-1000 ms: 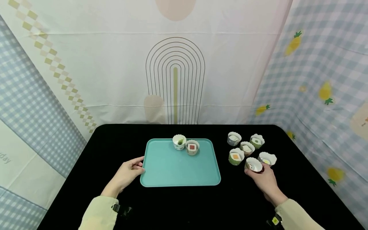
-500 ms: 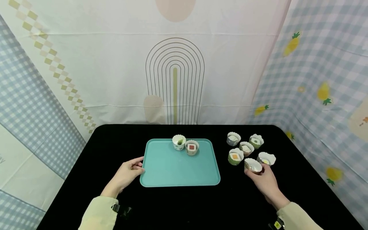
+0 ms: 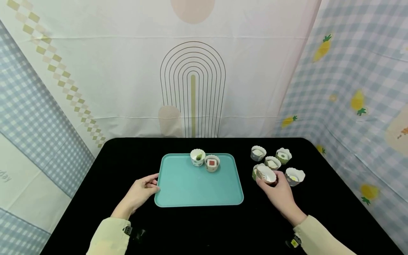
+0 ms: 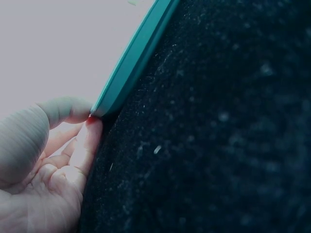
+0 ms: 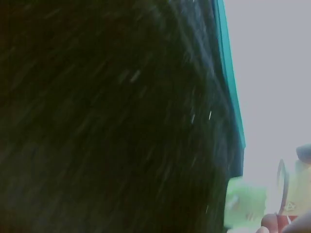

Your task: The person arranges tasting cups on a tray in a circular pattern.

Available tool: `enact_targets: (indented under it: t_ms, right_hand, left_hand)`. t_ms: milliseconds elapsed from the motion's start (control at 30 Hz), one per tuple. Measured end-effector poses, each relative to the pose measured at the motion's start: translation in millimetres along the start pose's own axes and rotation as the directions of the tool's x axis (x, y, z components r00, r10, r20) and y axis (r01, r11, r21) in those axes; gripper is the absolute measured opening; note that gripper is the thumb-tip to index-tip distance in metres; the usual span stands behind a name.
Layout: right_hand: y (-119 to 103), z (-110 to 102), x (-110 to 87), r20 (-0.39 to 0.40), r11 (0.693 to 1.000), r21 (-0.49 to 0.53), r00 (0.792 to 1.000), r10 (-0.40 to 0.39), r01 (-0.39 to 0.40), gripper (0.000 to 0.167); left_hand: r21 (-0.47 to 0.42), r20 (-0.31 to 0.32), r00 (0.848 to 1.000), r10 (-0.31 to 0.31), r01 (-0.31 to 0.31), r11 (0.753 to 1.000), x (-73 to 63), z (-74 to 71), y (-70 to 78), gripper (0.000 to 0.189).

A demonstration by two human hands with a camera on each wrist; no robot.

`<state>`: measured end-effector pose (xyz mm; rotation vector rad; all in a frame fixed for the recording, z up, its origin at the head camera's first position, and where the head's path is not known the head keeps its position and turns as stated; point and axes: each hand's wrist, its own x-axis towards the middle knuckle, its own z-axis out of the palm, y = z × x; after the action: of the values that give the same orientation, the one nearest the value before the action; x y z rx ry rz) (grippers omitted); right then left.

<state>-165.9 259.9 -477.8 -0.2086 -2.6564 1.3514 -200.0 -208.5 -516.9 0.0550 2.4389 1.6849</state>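
Tray (image 3: 199, 189): 2 cups (image 3: 198, 160) sitting, prob. done
R hand (image 3: 280, 194): you're gripping 1 cup (image 3: 266, 174)
L hand (image 3: 141, 191): you're pinching tray rim
Table (image 3: 204, 228): 5 cups (image 3: 295, 177) waiting, prob. to-do

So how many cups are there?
8: a white cup and beige cup on the tray; held cup in the right hand; green cup partly hidden by it; far grey cup, far green cup, middle brownish cup and rightmost grey cup on the table.

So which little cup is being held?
The cup in the right hand, partly hiding a green cup; two others stand on the tray, five on the table.
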Motion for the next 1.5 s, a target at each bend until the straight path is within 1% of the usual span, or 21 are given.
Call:
enact_targets:
  t_ms: [67, 167, 233, 400, 467, 600, 767, 967, 1200, 1500]
  right_hand:
    - [-4.4, 10.2, 3.5, -0.007, 1.0, 0.008, 1.0, -0.015, 0.015, 0.065]
    - [-11.4, 25.1, 6.6, 0.01, 0.999, 0.03, 0.999, -0.037, 0.037, 0.061]
    - [-15.3, 33.9, 7.9, 0.032, 0.998, 0.033, 0.998, -0.05, 0.049, 0.059]
    - [-23.9, 52.5, 10.0, 0.113, 0.997, 0.054, 0.992, -0.054, 0.048, 0.059]
    - [-26.2, 58.9, 11.9, 0.143, 0.997, 0.068, 0.988, -0.058, 0.048, 0.058]
    - [-31.2, 69.7, 17.4, 0.179, 0.996, 0.065, 0.981, -0.072, 0.061, 0.056]
    - [-39.6, 79.7, 24.1, 0.212, 0.997, 0.036, 0.974, -0.081, 0.075, 0.054]
    - [-48.4, 91.8, 26.4, 0.205, 0.992, -0.054, 0.974, -0.1, 0.113, 0.055]
    - [-53.4, 102.2, 27.1, 0.199, 0.989, -0.083, 0.975, -0.103, 0.122, 0.053]
    - [-52.8, 106.1, 27.0, 0.188, 0.984, -0.107, 0.975, -0.122, 0.144, 0.06]
  left_hand:
    - [-0.001, -0.001, 1.0, -0.004, 0.004, 1.0, 0.6, -0.2, 0.2, 0.056]
    - [-0.004, -0.002, 1.0, -0.009, 0.009, 1.0, 1.6, -0.3, -0.4, 0.056]
    - [-0.005, -0.003, 1.0, -0.013, 0.013, 1.0, 2.1, -0.1, -1.5, 0.056]
    - [-0.008, -0.001, 1.0, -0.014, 0.014, 1.0, 0.6, 0.4, -0.5, 0.056]
    - [-0.01, 0.003, 1.0, -0.013, 0.013, 1.0, -0.3, 0.3, 0.2, 0.055]
    - [-0.004, 0.004, 1.0, -0.009, 0.009, 1.0, -1.4, -0.1, 1.6, 0.055]
    - [-0.005, 0.005, 1.0, -0.004, 0.004, 1.0, -1.1, 0.0, 1.8, 0.055]
    - [-0.016, 0.006, 1.0, -0.007, 0.007, 1.0, -1.3, 1.1, 1.9, 0.054]
    - [-0.014, 0.002, 1.0, -0.009, 0.009, 1.0, -1.1, 1.8, 1.8, 0.054]
    - [-0.015, 0.008, 1.0, -0.006, 0.006, 1.0, -2.2, -0.4, 4.0, 0.055]
